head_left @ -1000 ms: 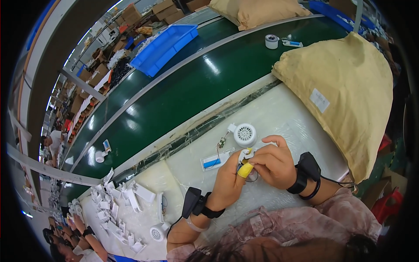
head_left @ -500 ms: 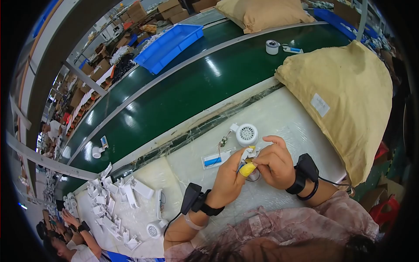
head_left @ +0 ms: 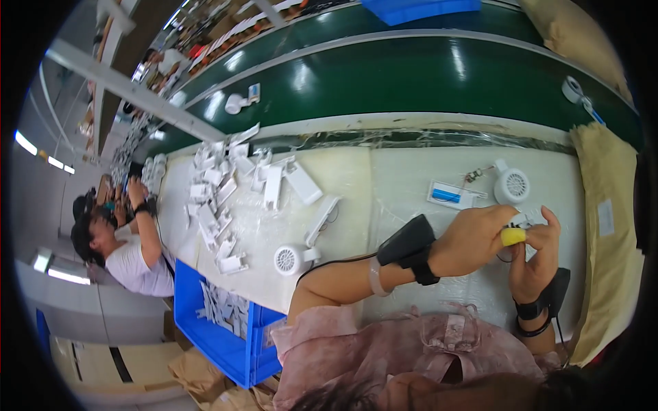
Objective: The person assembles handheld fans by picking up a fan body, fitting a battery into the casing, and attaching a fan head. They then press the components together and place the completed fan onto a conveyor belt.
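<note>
My left hand (head_left: 471, 241) is closed on a small white plastic part (head_left: 520, 220), its details partly hidden by fingers. A yellow cover (head_left: 513, 237) sits on a fingertip of that hand. My right hand (head_left: 537, 262) meets it from the right, fingers bent against the same part and one finger raised. Just beyond the hands lies a round white fan head (head_left: 512, 185) with a slotted grille. A small circuit board (head_left: 474, 175) on wires lies beside it, near a white handle shell (head_left: 458, 194) holding a blue battery.
White plastic shells (head_left: 219, 192) are heaped on the left of the table, with another fan head (head_left: 291, 260) nearby. A blue bin (head_left: 212, 349) of white parts stands below. Beyond runs a green conveyor (head_left: 370, 75). A paper sack (head_left: 603, 253) borders the right; a co-worker (head_left: 130, 240) is at far left.
The view has swung left, bringing the blue bin and co-worker further into sight. My hands stay together at the small white part; the fan head remains on the table.
</note>
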Demonstrator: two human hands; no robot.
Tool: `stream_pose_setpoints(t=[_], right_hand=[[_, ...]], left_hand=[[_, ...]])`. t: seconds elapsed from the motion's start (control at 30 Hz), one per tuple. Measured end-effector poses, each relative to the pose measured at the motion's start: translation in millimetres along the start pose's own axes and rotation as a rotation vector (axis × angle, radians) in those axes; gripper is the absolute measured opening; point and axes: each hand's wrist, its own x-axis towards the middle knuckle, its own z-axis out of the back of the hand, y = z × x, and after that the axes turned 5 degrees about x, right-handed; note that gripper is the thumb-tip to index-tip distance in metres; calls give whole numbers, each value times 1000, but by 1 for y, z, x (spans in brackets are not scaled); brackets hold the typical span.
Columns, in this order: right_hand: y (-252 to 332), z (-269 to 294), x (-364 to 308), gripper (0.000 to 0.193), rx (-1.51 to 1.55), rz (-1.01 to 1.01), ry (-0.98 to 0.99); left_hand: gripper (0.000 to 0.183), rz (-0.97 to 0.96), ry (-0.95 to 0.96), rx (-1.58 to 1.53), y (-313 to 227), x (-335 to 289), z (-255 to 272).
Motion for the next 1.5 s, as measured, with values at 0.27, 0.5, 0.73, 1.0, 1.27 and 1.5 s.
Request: stream_pose_setpoints(t=[0.27, 0.5, 0.73, 1.0, 1.27, 1.5], right_hand=[[-3, -1, 0, 24, -3, -5, 2], [-8, 5, 0, 28, -22, 108, 4], [-6, 7, 2, 29, -7, 156, -16], [-10, 12, 1, 25, -6, 149, -19], [-11, 12, 4, 24, -17, 157, -25], [-11, 11, 2, 24, -5, 149, -21]], left_hand=[[40, 8, 133, -56, 14, 0, -4], [65, 73, 234, -148, 5, 6, 15], [66, 1, 296, -42, 1, 4, 19], [65, 13, 307, -11, 1, 4, 14], [65, 35, 315, -9, -4, 8, 16], [64, 38, 314, -16, -1, 6, 15]])
